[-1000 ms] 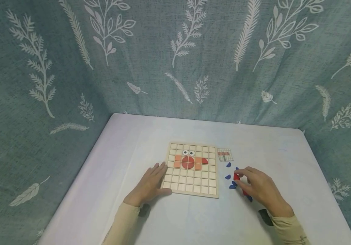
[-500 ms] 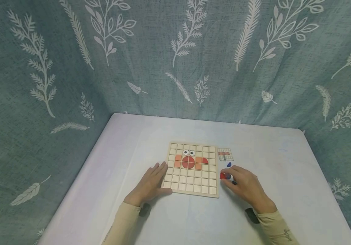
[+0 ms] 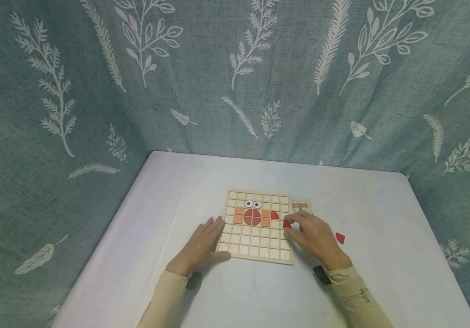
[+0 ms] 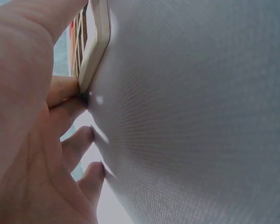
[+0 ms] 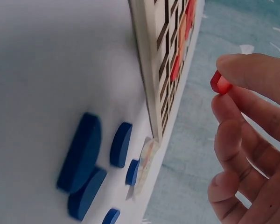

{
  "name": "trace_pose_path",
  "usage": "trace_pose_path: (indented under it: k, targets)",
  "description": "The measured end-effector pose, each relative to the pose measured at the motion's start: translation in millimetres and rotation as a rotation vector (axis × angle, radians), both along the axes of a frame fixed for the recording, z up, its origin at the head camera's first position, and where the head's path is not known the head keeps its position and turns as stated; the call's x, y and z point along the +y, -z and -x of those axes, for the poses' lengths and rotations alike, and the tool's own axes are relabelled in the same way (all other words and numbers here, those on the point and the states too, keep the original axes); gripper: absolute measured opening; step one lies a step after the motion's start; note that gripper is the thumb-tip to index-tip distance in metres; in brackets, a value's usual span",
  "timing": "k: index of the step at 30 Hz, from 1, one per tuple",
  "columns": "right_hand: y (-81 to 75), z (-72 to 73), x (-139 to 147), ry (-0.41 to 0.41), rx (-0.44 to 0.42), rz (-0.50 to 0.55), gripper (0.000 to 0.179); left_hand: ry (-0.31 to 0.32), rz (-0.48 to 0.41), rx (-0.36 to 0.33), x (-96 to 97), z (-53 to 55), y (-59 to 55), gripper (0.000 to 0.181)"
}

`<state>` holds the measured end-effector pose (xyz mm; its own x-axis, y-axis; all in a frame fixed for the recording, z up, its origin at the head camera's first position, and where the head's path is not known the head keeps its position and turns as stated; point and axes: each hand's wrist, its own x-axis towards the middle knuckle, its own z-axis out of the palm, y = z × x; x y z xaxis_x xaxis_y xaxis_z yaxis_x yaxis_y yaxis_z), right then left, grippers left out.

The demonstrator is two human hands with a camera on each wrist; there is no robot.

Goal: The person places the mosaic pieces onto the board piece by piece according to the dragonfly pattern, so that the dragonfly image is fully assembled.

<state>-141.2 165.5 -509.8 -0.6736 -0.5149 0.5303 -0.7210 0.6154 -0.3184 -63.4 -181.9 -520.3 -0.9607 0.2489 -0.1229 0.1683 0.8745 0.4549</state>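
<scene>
A wooden grid board (image 3: 255, 250) lies on the white table. Set in its cells are two eye tiles (image 3: 253, 204), a red circle of quarter pieces (image 3: 252, 217), orange squares (image 3: 265, 222) and a red quarter piece (image 3: 275, 215). My left hand (image 3: 198, 248) rests at the board's lower left corner, fingers extended along the left side, thumb by the near edge. Between thumb and index finger, my right hand (image 3: 314, 232) pinches another red quarter piece (image 5: 219, 85) over the board's right edge. In the right wrist view, it is raised above the grid.
A small pattern card (image 3: 300, 203) lies right of the board, partly covered by my right hand. Several blue half-moon pieces (image 5: 121, 144) lie near it, hidden under that hand in the head view. One loose red piece (image 3: 340, 238) sits farther right. A leaf-print curtain (image 3: 218, 68) surrounds the table.
My right hand has carried the red quarter piece left and away from me, from the loose pieces to the board's right edge. The left hand has stayed put.
</scene>
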Motion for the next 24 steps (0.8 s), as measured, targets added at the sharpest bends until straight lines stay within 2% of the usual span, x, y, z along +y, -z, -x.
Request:
trace_pose_path:
  k: [4, 13, 19, 24]
  targets:
    - [0.8, 7.0, -7.6, -0.002, -0.005, 0.001, 0.030, -0.004, -0.005, -0.002, -0.6, 0.2, 0.5, 0.103]
    - [0.4, 15.8, -23.4, 0.040, -0.091, -0.081, 0.032, 0.002, -0.017, -0.001, -1.7, -0.1, 1.5, 0.102]
    - [2.3, 21.0, -30.3, 0.013, -0.068, -0.113, 0.029, 0.005, -0.008, 0.006, -1.5, -0.1, 0.9, 0.101]
    - [0.5, 22.4, -35.7, 0.010, -0.127, -0.159, 0.027, 0.002, -0.001, 0.007, -1.7, 0.2, 1.3, 0.102]
